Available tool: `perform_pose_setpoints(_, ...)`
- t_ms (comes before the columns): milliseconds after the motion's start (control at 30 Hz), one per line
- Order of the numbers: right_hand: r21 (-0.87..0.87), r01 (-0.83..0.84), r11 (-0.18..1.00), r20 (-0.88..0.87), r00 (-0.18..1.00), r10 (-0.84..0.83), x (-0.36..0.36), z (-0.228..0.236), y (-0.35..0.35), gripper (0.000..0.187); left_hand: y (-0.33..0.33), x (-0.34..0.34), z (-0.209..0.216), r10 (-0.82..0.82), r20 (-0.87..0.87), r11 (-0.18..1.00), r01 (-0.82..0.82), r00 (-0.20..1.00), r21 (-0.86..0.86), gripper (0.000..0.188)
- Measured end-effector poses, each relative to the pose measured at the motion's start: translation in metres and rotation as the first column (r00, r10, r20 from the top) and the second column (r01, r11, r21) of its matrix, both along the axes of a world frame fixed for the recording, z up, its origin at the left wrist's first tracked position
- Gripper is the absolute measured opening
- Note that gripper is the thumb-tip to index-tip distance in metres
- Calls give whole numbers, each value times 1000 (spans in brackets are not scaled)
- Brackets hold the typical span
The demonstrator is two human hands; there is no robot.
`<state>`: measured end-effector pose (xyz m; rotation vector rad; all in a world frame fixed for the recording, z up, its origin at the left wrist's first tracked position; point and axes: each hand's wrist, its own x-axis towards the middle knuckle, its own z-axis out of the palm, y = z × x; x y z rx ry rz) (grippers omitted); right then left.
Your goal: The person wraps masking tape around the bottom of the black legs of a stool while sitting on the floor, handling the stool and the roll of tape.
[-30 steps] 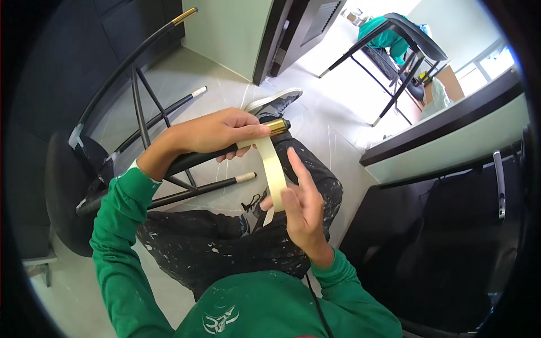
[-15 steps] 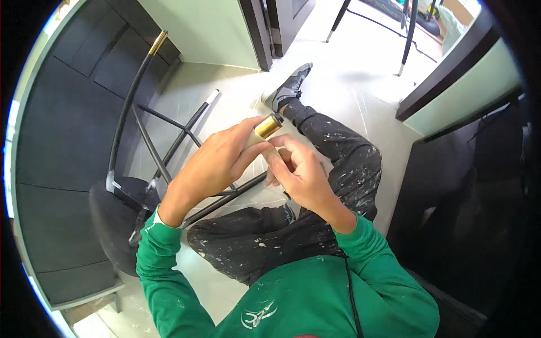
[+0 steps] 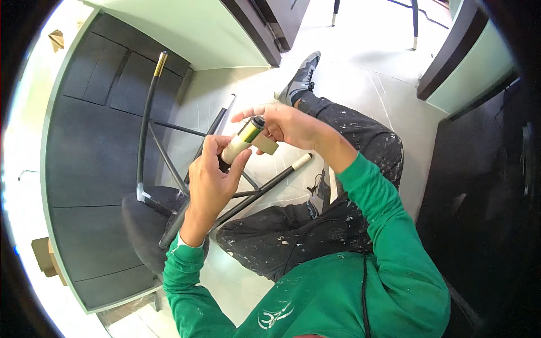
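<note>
An upturned stool with a dark round seat [image 3: 141, 236] and black legs lies on the floor at my left. One stool leg [image 3: 248, 132] points up towards me, with a black end cap, a gold band and pale tape around it below the gold. My left hand [image 3: 211, 180] is wrapped round this leg at the taped part. A short tan flap of masking tape [image 3: 267, 145] sticks out from its side. My right hand [image 3: 290, 127] is beside the leg end with fingers stretched out and spread, some partly hidden behind the leg and tape.
Another stool leg [image 3: 160, 66] has a bare gold tip. Two more, one with a pale-covered tip [image 3: 302, 161], reach over the tiled floor. A dark panelled cabinet [image 3: 96, 152] stands at left, a glossy black panel [image 3: 479, 197] at right. Dark furniture legs [image 3: 415, 28] stand beyond.
My right hand has moved up and away from the pinch at the leg, its fingers spreading. The tape flap now shows. My left hand has shifted lower on the leg, and the view has shifted.
</note>
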<state>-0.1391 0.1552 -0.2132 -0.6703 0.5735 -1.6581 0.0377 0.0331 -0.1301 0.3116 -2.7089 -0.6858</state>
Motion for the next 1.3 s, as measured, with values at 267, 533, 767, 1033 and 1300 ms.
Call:
perform_pose_setpoints(267,129,-20,991,-318,946,61,-25,36,-36,36,6,2,-11,29,-132,976,-57,991,-212,31)
perform_pose_setpoints(533,70,280,957,-707,691,-151,-18,111,-30,20,8,4,-12,-6,-209,952,-59,978,-301,34)
perform_pose_setpoints(767,-60,486,872,-754,551,-358,22,125,-12,16,-8,8,9,-60,26,988,56,998,146,34)
perform_pose_setpoints(1033,-327,468,821,-765,379,-520,61,128,31,9,-28,4,0,-261,-47,860,254,964,444,33)
perform_pose_setpoints(1300,-279,418,865,-653,578,-489,77,98,113,46,-31,5,1,-344,-103,874,358,933,328,46)
